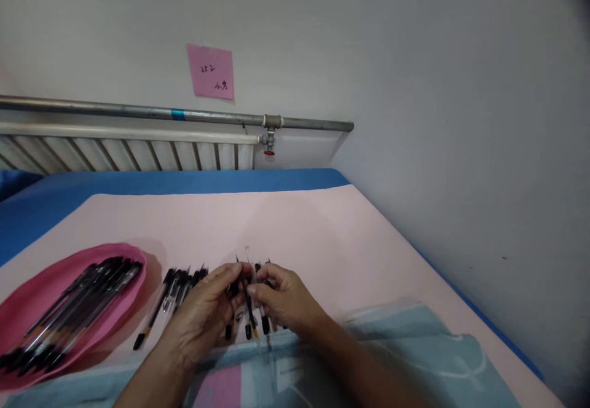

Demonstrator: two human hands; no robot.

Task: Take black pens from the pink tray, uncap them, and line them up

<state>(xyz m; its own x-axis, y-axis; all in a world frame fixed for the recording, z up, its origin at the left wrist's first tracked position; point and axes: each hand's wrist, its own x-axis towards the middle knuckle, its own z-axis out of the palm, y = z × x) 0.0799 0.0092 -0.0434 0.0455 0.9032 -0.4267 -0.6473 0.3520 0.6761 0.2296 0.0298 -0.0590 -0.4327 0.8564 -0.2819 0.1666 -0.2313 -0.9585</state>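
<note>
My left hand (203, 313) and my right hand (286, 300) meet low in the middle of the picture, fingers pinched together around a thin black pen (249, 303) that stands nearly upright between them. A clear thin refill tip (249, 254) pokes up above the fingers. Several more black pens (177, 291) lie in a loose row on the pink sheet just left of my left hand, and a few lie under and behind my hands. A pink oval tray (27, 291) at the lower left holds a bundle of several black pens (74, 319).
The pink sheet (286, 223) covers a blue table (138, 180) that butts against a white wall on the right. A light blue and pink cloth (405, 359) lies along the near edge. A radiator, a metal pipe (138, 112) and a pink note (211, 71) are at the back.
</note>
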